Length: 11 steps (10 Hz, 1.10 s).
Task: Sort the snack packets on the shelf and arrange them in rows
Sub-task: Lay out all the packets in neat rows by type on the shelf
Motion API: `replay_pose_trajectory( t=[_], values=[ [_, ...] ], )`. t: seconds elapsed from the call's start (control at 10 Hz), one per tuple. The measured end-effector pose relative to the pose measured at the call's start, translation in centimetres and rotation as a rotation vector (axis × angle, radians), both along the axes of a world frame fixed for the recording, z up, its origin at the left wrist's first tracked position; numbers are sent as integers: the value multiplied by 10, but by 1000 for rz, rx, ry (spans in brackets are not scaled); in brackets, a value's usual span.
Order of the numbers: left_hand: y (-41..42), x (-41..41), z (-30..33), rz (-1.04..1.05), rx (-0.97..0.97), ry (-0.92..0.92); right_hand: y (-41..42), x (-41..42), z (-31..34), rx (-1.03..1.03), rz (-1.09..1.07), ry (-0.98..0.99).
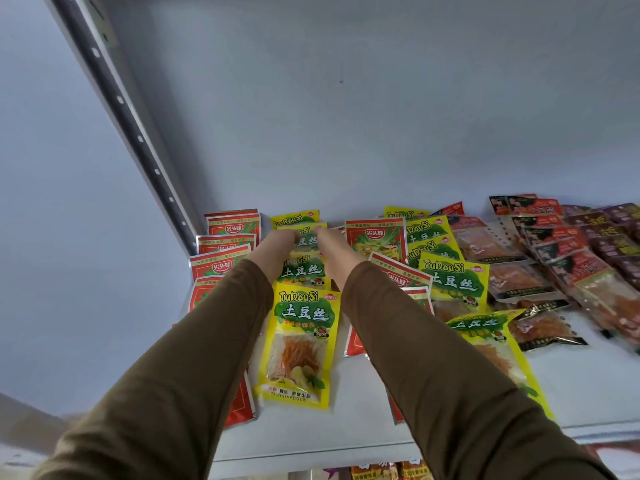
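Both arms in brown sleeves reach to the back of the white shelf [588, 382]. My left hand [277, 252] and my right hand [334, 252] hold a yellow TuDouSi packet [306, 239] by its left and right sides, near the back wall. It lies in a column of yellow packets, with another [301, 271] below it and a large one [299, 344] nearest me. Red packets [221, 265] are stacked in a column at the left. My fingertips are hidden behind the hands.
More yellow packets [452, 282] and red packets [375, 237] lie mixed right of my arms. Clear and dark packets [568, 258] with orange snacks fill the far right. A perforated shelf upright [138, 140] runs along the left. The shelf's front edge [311, 448] is bare.
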State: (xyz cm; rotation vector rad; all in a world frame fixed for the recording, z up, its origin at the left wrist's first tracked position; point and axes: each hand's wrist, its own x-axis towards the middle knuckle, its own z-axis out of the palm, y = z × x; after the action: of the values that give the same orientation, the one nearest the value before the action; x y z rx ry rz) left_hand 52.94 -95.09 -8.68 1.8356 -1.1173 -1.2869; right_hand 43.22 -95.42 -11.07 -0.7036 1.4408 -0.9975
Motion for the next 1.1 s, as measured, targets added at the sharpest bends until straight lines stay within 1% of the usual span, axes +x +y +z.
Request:
replay_pose_trajectory(
  t=[0.1,0.2,0.3,0.4,0.5,0.6,0.8,0.9,1.0,1.1],
  values=[
    [-2,2,-3,36,-59,-10,3,2,-2,-20,5,-21],
    [3,1,3,34,-53,-93,4,4,-1,-22,2,-52],
    [1,5,8,33,-1,-105,2,0,4,-24,-9,-42],
    [1,10,11,58,22,-147,1,-8,4,-68,23,4],
    [1,13,4,27,53,-124,5,-10,0,-55,45,14],
    [6,10,4,28,29,-126,5,-6,2,-50,66,53],
    [10,10,10,-6,48,-123,6,-3,7,-3,76,105],
    [12,11,10,-31,61,-89,9,-2,13,-10,82,89],
    [14,14,13,-40,43,-80,12,-4,15,-33,56,-39],
    [14,17,19,-93,-81,-125,16,-10,17,-72,-13,-132]
  ],
)
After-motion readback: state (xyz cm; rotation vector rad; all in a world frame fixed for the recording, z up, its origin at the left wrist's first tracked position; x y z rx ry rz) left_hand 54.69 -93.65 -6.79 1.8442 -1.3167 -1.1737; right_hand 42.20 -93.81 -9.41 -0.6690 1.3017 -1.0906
